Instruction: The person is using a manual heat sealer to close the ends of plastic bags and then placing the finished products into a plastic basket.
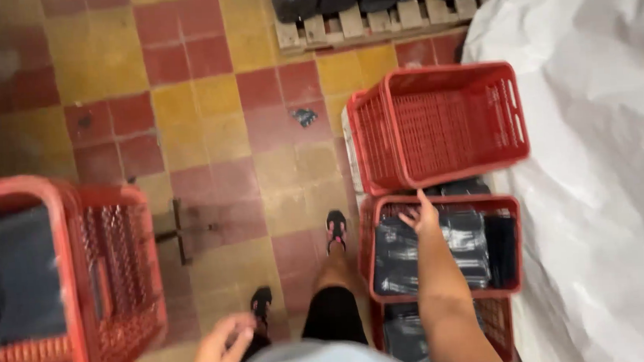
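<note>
My right hand [421,218] reaches down into a red plastic crate [373,248] and touches the dark wrapped packs [421,253] stacked inside; whether the fingers grip a pack is unclear. Beyond it stands an empty red crate [437,127], tipped so its open side faces me. Another red crate [499,318] with more packs sits nearer, under my arm. My left hand [220,348] hangs free at the lower left with fingers loosely apart, holding nothing. My legs and sandalled feet [337,228] stand on the tiled floor between the crates.
Red crates [110,273] holding dark material stand at the left. A large white sheet-covered heap [593,174] fills the right side. A wooden pallet [372,20] with dark bags lies at the back. The floor is red and yellow tile [208,106], with a small scrap [305,116].
</note>
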